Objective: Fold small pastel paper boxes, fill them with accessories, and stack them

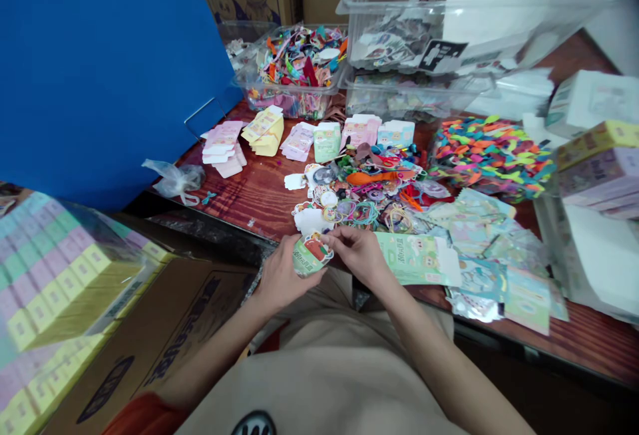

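Note:
My left hand (282, 272) is closed around a small green printed box (307, 259) just off the table's front edge. Between thumb and fingers, my right hand (359, 255) pinches a die-cut sticker (318, 247) with a red-brown print, which lies against the box's upper end. Whether it is partly inside the box I cannot tell. Beyond my hands spreads a pile of small trinkets (379, 179), with hair ties (367, 212) and white-backed stickers (310, 219) at its near side. A flat green printed carton (417, 259) lies right of my right hand.
Flattened small boxes (224, 142) stand in stacks along the table (264, 199). Behind them are clear bins (289, 99) of trinkets. Colourful ribbon pieces (492, 155) and printed packets (499, 235) lie to the right. A carton (164, 328) and packed boxes (64, 275) sit lower left, beside a blue panel (110, 69).

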A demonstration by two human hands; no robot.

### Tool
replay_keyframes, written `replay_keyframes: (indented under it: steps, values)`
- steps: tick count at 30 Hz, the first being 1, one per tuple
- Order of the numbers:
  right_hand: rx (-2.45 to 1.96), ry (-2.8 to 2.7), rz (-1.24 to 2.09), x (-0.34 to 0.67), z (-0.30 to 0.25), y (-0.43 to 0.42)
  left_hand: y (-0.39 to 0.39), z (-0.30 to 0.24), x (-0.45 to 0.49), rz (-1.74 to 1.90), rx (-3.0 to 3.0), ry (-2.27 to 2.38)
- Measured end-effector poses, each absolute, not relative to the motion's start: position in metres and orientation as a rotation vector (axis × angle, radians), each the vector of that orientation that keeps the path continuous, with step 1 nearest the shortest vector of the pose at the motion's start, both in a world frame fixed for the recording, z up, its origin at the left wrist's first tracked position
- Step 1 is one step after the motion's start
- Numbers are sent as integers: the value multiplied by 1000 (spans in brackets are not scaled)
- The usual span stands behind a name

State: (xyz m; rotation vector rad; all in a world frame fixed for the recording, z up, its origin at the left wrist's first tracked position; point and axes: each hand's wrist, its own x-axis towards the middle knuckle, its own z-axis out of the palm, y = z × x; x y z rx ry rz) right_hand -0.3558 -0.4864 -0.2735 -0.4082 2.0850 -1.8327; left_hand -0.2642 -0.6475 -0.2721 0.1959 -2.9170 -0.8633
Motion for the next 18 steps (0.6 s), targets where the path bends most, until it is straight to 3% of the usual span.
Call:
replay_keyframes:
  steps: [8, 18]
  values:
    - [-341, 2249, -1848, -359, -275, -488, -646, -279, -260, -727, -46, -2840]
    - [-594, 2546, -1657, -358, -277, -488, -649, -284, -262, -661, -113, -2825]
